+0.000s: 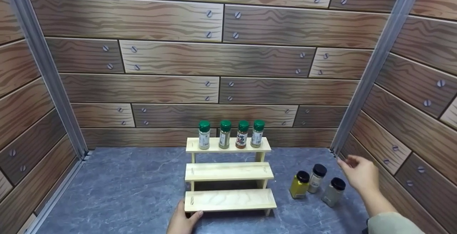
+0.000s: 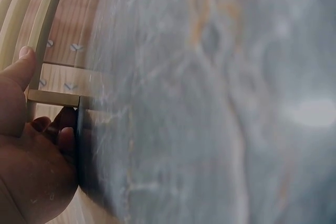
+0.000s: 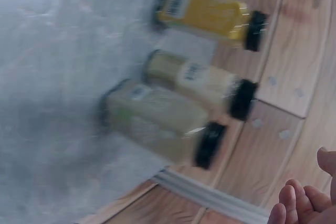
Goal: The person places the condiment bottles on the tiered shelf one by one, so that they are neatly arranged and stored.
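Observation:
A three-tier wooden spice rack [image 1: 230,200] stands on the table. My left hand [image 1: 181,219] grips the front left end of its lowest step, thumb [image 2: 23,69] on the front edge and fingers curled underneath. Several green-capped spice jars [image 1: 225,134] line the top step. To the rack's right stand three black-capped jars: a yellow one [image 1: 299,184], a slim pale one [image 1: 316,178] and a wider greyish one [image 1: 334,192]. My right hand [image 1: 362,175] hovers right of these, its fingers loosely bent around nothing. In the right wrist view, those fingers [image 3: 294,203] are apart from the jars.
The table [image 1: 135,184] has a grey marbled surface. Wood-patterned panels [image 1: 171,59] wall it at the back and both sides. Metal corner posts [image 1: 375,66] join the panels.

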